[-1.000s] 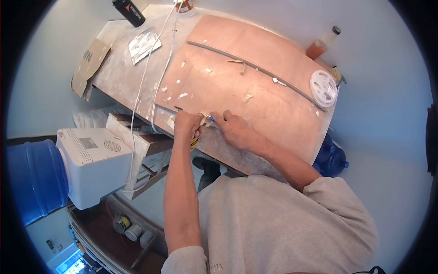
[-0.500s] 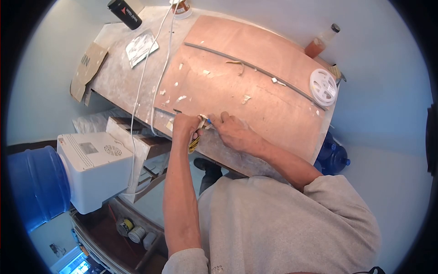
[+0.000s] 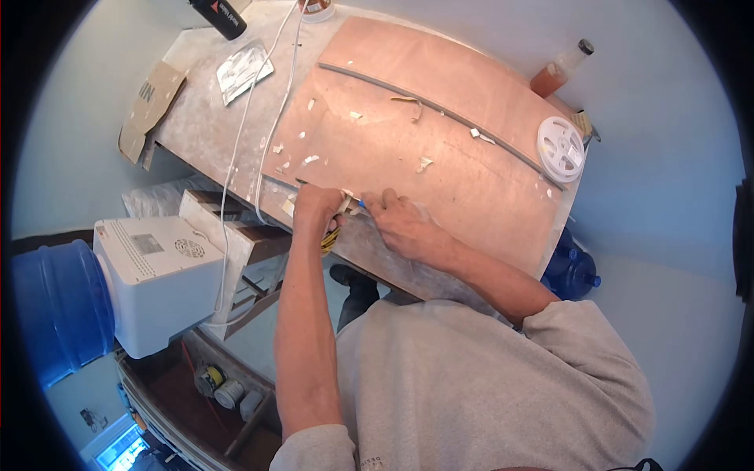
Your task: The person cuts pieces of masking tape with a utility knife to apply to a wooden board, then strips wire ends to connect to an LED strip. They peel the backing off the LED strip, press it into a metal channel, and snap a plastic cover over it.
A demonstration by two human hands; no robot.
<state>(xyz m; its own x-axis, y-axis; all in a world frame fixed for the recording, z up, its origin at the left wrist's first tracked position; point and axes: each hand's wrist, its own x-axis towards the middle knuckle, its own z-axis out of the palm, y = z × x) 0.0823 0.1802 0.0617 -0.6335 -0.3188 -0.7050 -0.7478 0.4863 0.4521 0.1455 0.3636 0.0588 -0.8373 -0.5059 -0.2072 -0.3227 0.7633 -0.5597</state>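
My left hand (image 3: pixel 316 209) is closed at the near edge of the plywood board (image 3: pixel 471 192), and a yellow-and-black striped piece (image 3: pixel 330 240) sticks out below its fingers. A pale strip (image 3: pixel 345 204) shows between my two hands. Close to its right, my right hand (image 3: pixel 404 225) pinches a small blue piece (image 3: pixel 362 203); I cannot tell what that piece belongs to. The fingertips of both hands are nearly together, and the palms are hidden. Several whitish scraps (image 3: pixel 425 164) and a curled peel (image 3: pixel 410 102) lie on the board.
A second board (image 3: pixel 440 67) lies along the back, with a white reel (image 3: pixel 561 149) at its right end. A bottle of reddish liquid (image 3: pixel 559 69) stands behind. White cables (image 3: pixel 248 118) cross the table's left side, near a silver packet (image 3: pixel 244 72). A white appliance (image 3: pixel 161 275) stands at left.
The view has shifted slightly. Both hands keep nearly the same place and grip, close together at the board's edge.
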